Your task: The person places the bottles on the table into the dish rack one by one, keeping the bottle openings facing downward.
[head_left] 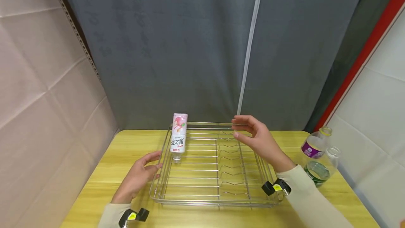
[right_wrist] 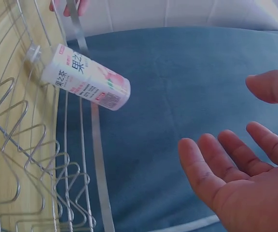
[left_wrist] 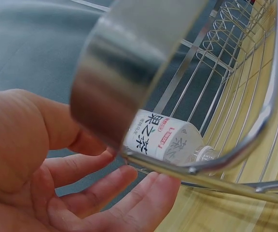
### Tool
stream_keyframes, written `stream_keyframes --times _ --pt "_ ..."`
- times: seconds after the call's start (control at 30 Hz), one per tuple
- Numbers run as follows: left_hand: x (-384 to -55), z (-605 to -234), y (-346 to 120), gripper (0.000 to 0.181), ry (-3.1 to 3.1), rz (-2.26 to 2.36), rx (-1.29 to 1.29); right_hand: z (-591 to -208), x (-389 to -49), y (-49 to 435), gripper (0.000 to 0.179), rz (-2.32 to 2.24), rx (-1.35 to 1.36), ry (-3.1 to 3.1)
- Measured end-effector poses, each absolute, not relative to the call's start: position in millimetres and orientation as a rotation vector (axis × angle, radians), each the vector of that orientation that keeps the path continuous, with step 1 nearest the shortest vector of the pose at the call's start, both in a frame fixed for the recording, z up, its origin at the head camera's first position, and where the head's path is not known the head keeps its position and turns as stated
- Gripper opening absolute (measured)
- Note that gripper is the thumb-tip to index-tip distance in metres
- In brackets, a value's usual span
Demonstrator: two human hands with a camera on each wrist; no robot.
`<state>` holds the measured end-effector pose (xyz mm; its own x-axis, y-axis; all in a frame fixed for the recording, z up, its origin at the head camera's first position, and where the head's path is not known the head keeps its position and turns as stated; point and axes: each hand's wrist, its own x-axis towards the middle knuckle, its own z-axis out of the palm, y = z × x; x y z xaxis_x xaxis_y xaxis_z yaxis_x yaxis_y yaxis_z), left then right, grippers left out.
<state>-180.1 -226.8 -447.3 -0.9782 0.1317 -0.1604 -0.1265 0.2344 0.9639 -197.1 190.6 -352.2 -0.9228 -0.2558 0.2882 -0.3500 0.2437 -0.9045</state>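
Observation:
A wire dish rack point(head_left: 217, 161) rests on the table in front of me. Inside it at the left lies a plastic drink bottle point(head_left: 179, 133) with a white and pink label, its clear neck toward me and its base leaning on the rack's back rim. My left hand point(head_left: 139, 177) is at the rack's left side, fingertips right at the metal rim point(left_wrist: 216, 166), with fingers loosely extended. Above the rack's back right corner, my right hand point(head_left: 256, 138) is held with fingers and thumb spread apart. Nothing is between them in the right wrist view.
Two clear bottles stand at the table's right edge: one with a purple label point(head_left: 311, 150), one with a green label point(head_left: 316, 171). A grey curtain point(head_left: 177, 52) hangs behind the wooden table point(head_left: 104, 175). White cloth walls point(head_left: 47, 90) flank both sides.

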Motion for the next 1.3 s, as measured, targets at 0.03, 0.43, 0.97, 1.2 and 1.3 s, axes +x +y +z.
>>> stream_keyframes --times 0.03,0.43,0.97,1.2,1.3 --pt "-180 -447 -227 0.055 2.292 1.828 0.007 -353 -193 193 0.051 1.783 0.591 -2.398" --pt "-180 -448 -226 0.056 2.269 1.843 -0.001 -348 -135 224 0.050 1.641 0.584 -2.245" --pt "-180 -453 -227 0.055 2.263 1.863 -0.009 -366 -71 275 0.059 1.797 0.440 -1.945" --pt "-178 -452 -228 0.055 2.258 1.867 -0.036 -375 -49 288 0.057 1.774 0.175 -1.908" --pt "-179 -453 -229 0.055 2.251 1.864 -0.029 -379 -41 291 0.054 1.719 0.011 -1.903"
